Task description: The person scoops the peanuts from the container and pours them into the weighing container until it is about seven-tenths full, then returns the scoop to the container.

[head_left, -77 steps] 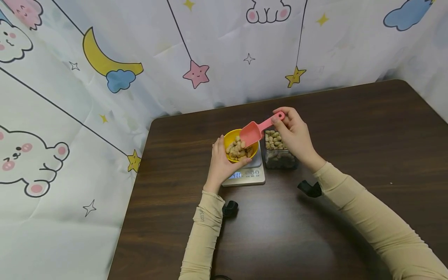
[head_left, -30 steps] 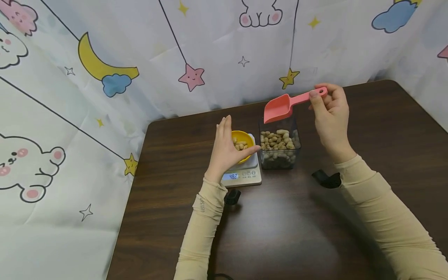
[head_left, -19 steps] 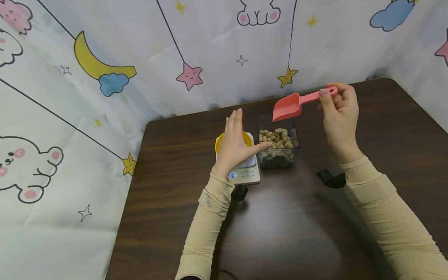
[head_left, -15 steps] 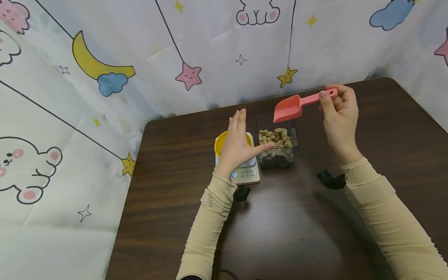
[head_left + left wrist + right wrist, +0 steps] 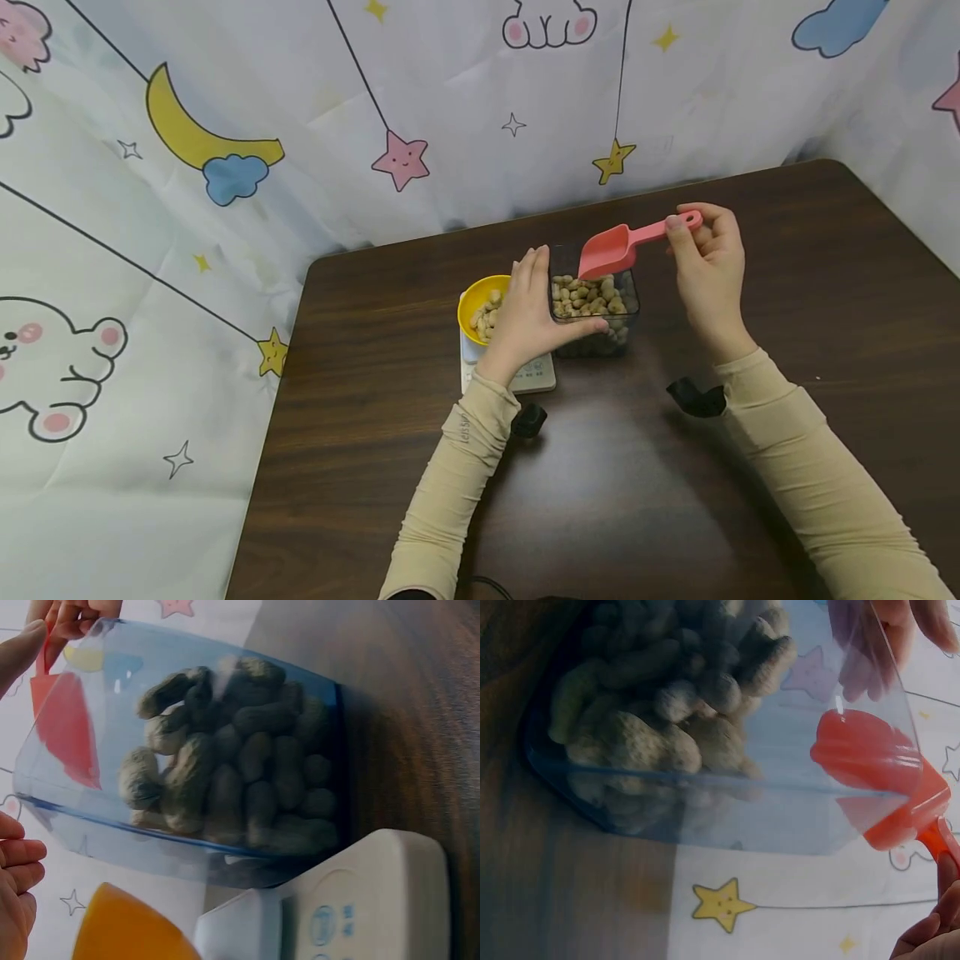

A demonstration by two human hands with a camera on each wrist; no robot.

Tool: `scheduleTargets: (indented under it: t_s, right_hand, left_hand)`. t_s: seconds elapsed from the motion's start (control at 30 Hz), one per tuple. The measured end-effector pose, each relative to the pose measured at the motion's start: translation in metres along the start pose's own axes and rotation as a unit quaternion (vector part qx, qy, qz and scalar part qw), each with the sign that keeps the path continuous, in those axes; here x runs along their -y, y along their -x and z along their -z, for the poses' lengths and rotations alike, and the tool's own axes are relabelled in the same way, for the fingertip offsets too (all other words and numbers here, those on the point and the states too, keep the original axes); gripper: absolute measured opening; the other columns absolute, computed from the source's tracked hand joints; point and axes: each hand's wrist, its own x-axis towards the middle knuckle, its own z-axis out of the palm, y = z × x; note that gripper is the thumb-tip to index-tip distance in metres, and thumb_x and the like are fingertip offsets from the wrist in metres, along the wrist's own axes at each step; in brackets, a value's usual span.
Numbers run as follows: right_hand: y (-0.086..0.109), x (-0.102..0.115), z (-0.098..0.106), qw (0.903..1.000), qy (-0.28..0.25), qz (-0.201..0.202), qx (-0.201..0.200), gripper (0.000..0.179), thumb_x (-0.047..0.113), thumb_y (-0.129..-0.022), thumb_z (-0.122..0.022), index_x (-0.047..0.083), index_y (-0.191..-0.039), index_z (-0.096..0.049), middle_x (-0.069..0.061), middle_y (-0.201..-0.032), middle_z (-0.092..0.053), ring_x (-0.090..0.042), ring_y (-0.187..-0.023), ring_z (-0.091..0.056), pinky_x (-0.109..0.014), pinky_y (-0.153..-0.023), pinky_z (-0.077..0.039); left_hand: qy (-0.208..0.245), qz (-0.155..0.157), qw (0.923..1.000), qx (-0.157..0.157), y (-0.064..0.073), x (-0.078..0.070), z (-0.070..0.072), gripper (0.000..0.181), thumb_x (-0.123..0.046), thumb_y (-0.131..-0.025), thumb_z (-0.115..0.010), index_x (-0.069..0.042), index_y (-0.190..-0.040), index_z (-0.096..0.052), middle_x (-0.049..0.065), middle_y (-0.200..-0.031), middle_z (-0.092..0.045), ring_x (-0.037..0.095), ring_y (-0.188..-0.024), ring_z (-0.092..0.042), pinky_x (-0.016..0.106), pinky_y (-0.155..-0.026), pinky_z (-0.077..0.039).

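Note:
My right hand (image 5: 712,283) pinches the handle of a pink scoop (image 5: 609,252), whose blade tilts down over a clear plastic box (image 5: 632,292). Unshelled peanuts (image 5: 581,298) fill the box's lower part; in the right wrist view the scoop (image 5: 71,739) shows through the clear wall, above the peanuts. My left hand (image 5: 525,325) is at the box's near left side, fingers straight and thumb spread along the front; contact is unclear. Behind that hand, a yellow bowl (image 5: 467,312) with peanuts stands on a kitchen scale (image 5: 536,382). The hand hides the scale's display.
Everything stands on a dark wooden table (image 5: 345,400), towards its back edge. A patterned curtain (image 5: 465,100) hangs behind and to the left. Black wrist mounts (image 5: 697,398) hang under both forearms. A dark cable (image 5: 487,583) lies at the front edge.
The right hand went from tipping the scoop over the bowl to above the box, then lowered it. My left hand left the bowl and moved right to the box. The scale's reading rose to 48.2.

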Motion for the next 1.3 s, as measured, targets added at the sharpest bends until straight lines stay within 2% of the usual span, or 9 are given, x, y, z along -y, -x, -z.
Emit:
scheduleTargets:
  t_s: [0.23, 0.43, 0.8, 0.93, 1.1, 1.3]
  right_hand:
    - [0.005, -0.008, -0.001, 0.9999, 0.012, -0.008, 0.001, 0.022, 0.015, -0.087, -0.064, 0.01, -0.108, -0.056, 0.001, -0.087, -0.06, -0.01, -0.069, -0.051, -0.017, -0.063, -0.043]
    - [0.01, -0.012, 0.0, 0.9996, 0.021, -0.005, 0.017, 0.021, 0.013, -0.088, -0.063, 0.01, -0.108, -0.058, 0.004, -0.084, -0.06, -0.007, -0.068, -0.053, -0.015, -0.063, -0.044]
    - [0.012, -0.011, 0.003, 0.9891, 0.139, 0.007, 0.049, 0.028, 0.019, -0.089, -0.063, 0.011, -0.116, -0.062, 0.014, -0.084, -0.063, -0.004, -0.068, -0.049, -0.016, -0.057, -0.036]
    - [0.011, -0.004, 0.002, 0.9829, 0.173, 0.019, 0.06, 0.028, 0.017, -0.089, -0.062, 0.01, -0.116, -0.063, 0.017, -0.08, -0.06, -0.003, -0.065, -0.045, -0.015, -0.054, -0.035]
    - [0.007, 0.002, 0.001, 0.9729, 0.213, 0.056, 0.072, 0.029, 0.015, -0.089, -0.061, 0.008, -0.117, -0.063, 0.019, -0.076, -0.056, -0.003, -0.061, -0.042, -0.015, -0.051, -0.033]
    - [0.007, 0.001, 0.002, 0.9475, 0.28, 0.1, 0.116, 0.031, 0.02, -0.09, -0.061, 0.013, -0.12, -0.062, 0.017, -0.075, -0.052, -0.004, -0.058, -0.039, -0.017, -0.048, -0.03]
  left_hand:
    - [-0.002, 0.001, 0.9999, 0.01, 0.001, 0.003, -0.007, 0.113, -0.065, -0.069, -0.067, -0.014, -0.151, -0.008, 0.003, -0.158, -0.011, 0.02, -0.147, -0.007, 0.041, -0.12, -0.01]
    - [-0.006, 0.011, 0.9999, 0.012, 0.001, 0.003, -0.01, 0.114, -0.067, -0.07, -0.066, -0.015, -0.151, -0.006, 0.004, -0.159, -0.009, 0.021, -0.147, -0.007, 0.043, -0.119, -0.014]
    - [-0.029, 0.011, 0.9995, 0.004, 0.0, 0.005, -0.014, 0.105, -0.066, -0.075, -0.06, -0.008, -0.15, -0.014, 0.008, -0.157, -0.016, 0.023, -0.147, -0.012, 0.043, -0.119, -0.016]
    - [-0.022, 0.016, 0.9996, 0.006, 0.0, 0.006, -0.015, 0.104, -0.067, -0.076, -0.059, -0.008, -0.15, -0.015, 0.006, -0.157, -0.016, 0.022, -0.146, -0.012, 0.044, -0.119, -0.018]
    - [-0.017, 0.018, 0.9997, 0.006, 0.0, 0.006, -0.015, 0.104, -0.066, -0.076, -0.06, -0.009, -0.15, -0.015, 0.006, -0.157, -0.016, 0.022, -0.147, -0.011, 0.044, -0.119, -0.017]
    - [-0.023, 0.016, 0.9996, 0.007, 0.0, 0.006, -0.015, 0.104, -0.066, -0.076, -0.06, -0.008, -0.15, -0.015, 0.007, -0.157, -0.017, 0.022, -0.147, -0.012, 0.043, -0.119, -0.017]
